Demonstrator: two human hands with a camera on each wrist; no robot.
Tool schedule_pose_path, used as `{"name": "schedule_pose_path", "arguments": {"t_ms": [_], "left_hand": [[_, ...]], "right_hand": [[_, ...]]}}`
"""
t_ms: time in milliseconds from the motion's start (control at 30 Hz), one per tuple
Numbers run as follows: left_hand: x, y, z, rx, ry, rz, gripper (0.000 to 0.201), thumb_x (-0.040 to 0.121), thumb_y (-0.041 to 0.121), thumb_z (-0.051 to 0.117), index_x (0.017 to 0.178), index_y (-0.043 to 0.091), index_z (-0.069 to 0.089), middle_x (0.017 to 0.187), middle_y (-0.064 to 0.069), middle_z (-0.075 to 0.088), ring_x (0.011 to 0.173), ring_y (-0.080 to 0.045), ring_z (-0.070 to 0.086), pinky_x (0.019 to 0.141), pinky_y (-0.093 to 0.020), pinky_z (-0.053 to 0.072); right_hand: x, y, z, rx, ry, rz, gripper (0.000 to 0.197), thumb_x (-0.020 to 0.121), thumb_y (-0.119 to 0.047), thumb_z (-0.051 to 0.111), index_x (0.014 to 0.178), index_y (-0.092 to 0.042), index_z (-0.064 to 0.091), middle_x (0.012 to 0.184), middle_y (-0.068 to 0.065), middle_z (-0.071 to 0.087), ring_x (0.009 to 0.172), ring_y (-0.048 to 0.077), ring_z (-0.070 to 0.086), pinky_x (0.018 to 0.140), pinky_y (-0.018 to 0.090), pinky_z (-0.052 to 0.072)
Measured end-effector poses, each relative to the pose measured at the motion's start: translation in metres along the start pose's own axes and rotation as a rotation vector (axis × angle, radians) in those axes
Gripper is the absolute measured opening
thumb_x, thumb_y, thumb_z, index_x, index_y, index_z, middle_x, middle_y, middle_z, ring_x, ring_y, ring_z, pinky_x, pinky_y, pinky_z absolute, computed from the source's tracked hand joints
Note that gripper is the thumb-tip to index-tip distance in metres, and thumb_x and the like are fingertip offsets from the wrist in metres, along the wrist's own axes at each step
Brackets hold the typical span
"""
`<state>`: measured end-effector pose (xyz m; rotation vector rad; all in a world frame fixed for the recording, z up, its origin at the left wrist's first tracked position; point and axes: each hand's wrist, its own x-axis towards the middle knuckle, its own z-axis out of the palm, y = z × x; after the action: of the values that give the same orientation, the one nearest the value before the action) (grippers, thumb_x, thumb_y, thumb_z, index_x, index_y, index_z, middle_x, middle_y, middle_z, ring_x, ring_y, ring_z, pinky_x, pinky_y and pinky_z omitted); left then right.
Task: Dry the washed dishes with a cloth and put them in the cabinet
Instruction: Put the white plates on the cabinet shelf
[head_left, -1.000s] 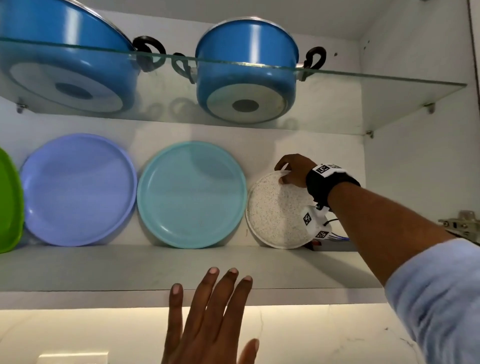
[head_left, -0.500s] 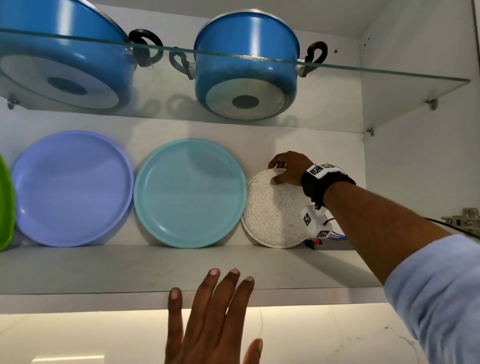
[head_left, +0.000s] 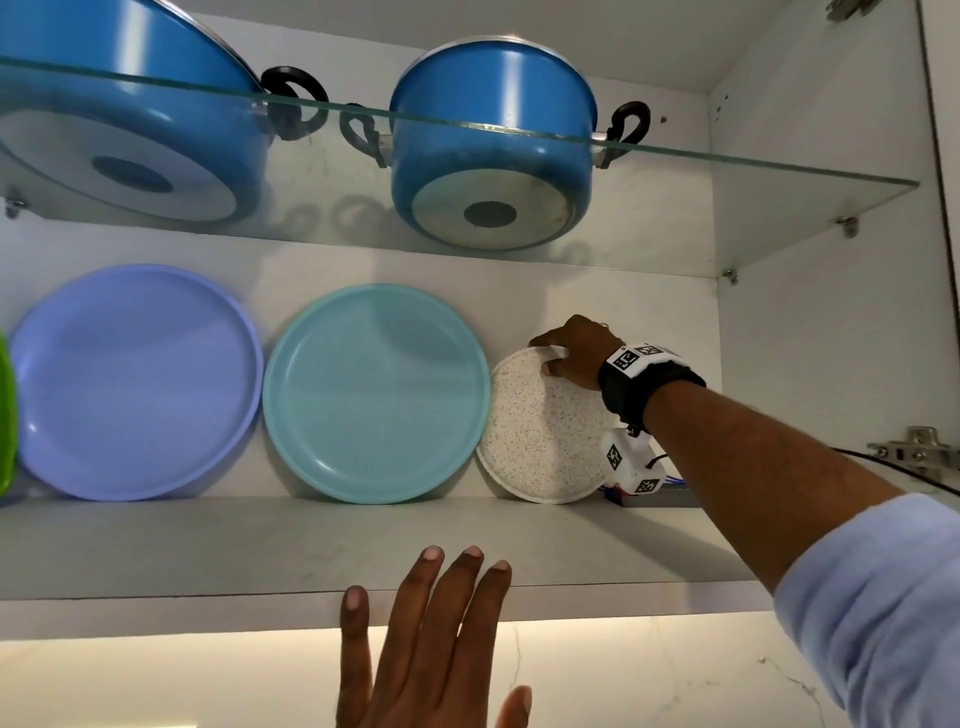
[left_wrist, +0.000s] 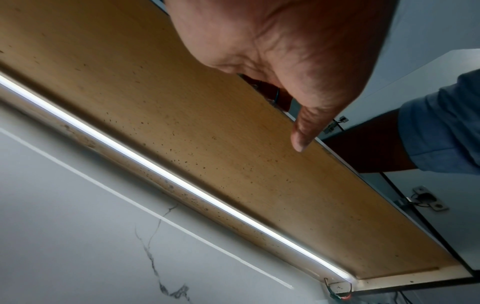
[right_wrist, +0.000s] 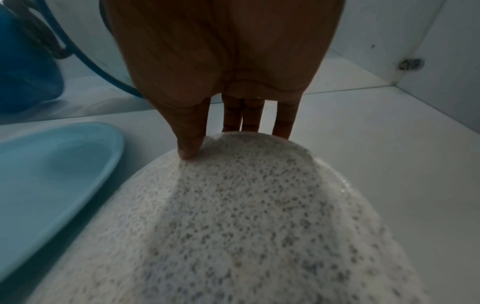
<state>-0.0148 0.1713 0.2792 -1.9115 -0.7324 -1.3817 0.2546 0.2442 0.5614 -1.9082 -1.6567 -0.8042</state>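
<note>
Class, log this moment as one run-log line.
stage: shelving | right hand: pinches speckled plate top rim, plate propped on cabinet shelf | left hand: open, at shelf edge

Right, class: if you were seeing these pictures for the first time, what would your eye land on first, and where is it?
Two blue pots on the glass shelf, seen from below. Under them, a purple plate and a teal plate lean against the cabinet's back wall. Beside them the right hand pinches the top rim of a speckled white plate.

On the lower shelf (head_left: 311, 545), purple (head_left: 135, 384), teal (head_left: 376, 395) and speckled plates (head_left: 540, 441) are stood left to right against the far wall.
</note>
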Motion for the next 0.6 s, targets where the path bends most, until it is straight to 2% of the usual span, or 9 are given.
{"name": "schedule_pose_path", "arguments": {"t_ms": [67,133,233,333,400,467,600], "left_hand": [[-0.001,0.001,0.000,0.011,0.011,-0.001,0.073,0.072,0.061,0.055,0.136,0.027,0.052,0.140,0.002,0.059,0.132,-0.022,0.046,0.120,-0.054,0.013],[-0.003,0.001,-0.001,0.031,0.028,0.003,0.072,0.072,0.058,0.055,0.136,0.025,0.052,0.136,0.000,0.066,0.133,-0.023,0.047,0.116,-0.056,0.017],[-0.004,0.002,-0.002,0.034,0.041,-0.004,0.070,0.075,0.055,0.055,0.137,0.024,0.052,0.135,-0.002,0.066,0.133,-0.024,0.046,0.114,-0.057,0.019],[-0.004,0.003,0.000,0.036,0.044,-0.017,0.070,0.075,0.055,0.055,0.137,0.024,0.052,0.139,-0.002,0.063,0.134,-0.025,0.046,0.115,-0.059,0.019],[-0.004,0.004,0.000,0.037,0.043,-0.023,0.070,0.075,0.055,0.056,0.138,0.024,0.052,0.142,-0.001,0.057,0.135,-0.025,0.045,0.115,-0.059,0.019],[-0.004,0.004,-0.001,0.039,0.038,-0.023,0.070,0.075,0.055,0.056,0.138,0.024,0.052,0.141,-0.001,0.059,0.135,-0.025,0.046,0.115,-0.059,0.019],[-0.004,0.005,-0.003,0.036,0.022,-0.035,0.071,0.074,0.055,0.055,0.137,0.024,0.052,0.137,-0.001,0.065,0.135,-0.025,0.046,0.115,-0.058,0.018]], "right_hand": [[0.000,-0.002,0.001,-0.012,0.014,0.010,0.048,0.089,-0.023,0.069,0.136,-0.026,0.060,0.131,0.015,0.055,0.119,0.040,0.055,0.099,0.043,0.048],[-0.002,-0.001,0.002,-0.012,0.020,0.046,0.059,0.085,-0.025,0.072,0.140,-0.030,0.052,0.132,0.011,0.054,0.120,0.038,0.054,0.099,0.043,0.048],[-0.005,0.004,0.001,0.000,0.042,0.067,0.051,0.081,-0.026,0.077,0.129,-0.029,0.057,0.125,0.009,0.055,0.115,0.034,0.056,0.095,0.040,0.049],[-0.005,0.008,0.004,-0.027,0.029,0.031,0.043,0.087,-0.021,0.072,0.129,-0.022,0.062,0.127,0.011,0.057,0.118,0.034,0.056,0.095,0.037,0.047],[-0.004,0.008,0.006,-0.021,0.041,0.014,0.048,0.087,-0.023,0.072,0.134,-0.028,0.060,0.132,0.010,0.055,0.123,0.034,0.053,0.098,0.038,0.047],[-0.005,0.008,0.008,-0.013,0.049,0.032,0.056,0.085,-0.025,0.074,0.138,-0.034,0.056,0.135,0.008,0.053,0.125,0.033,0.052,0.100,0.039,0.047],[-0.006,0.009,0.007,0.037,0.077,0.043,0.060,0.084,-0.023,0.073,0.141,-0.031,0.053,0.133,0.006,0.056,0.123,0.027,0.055,0.100,0.035,0.045]]}}
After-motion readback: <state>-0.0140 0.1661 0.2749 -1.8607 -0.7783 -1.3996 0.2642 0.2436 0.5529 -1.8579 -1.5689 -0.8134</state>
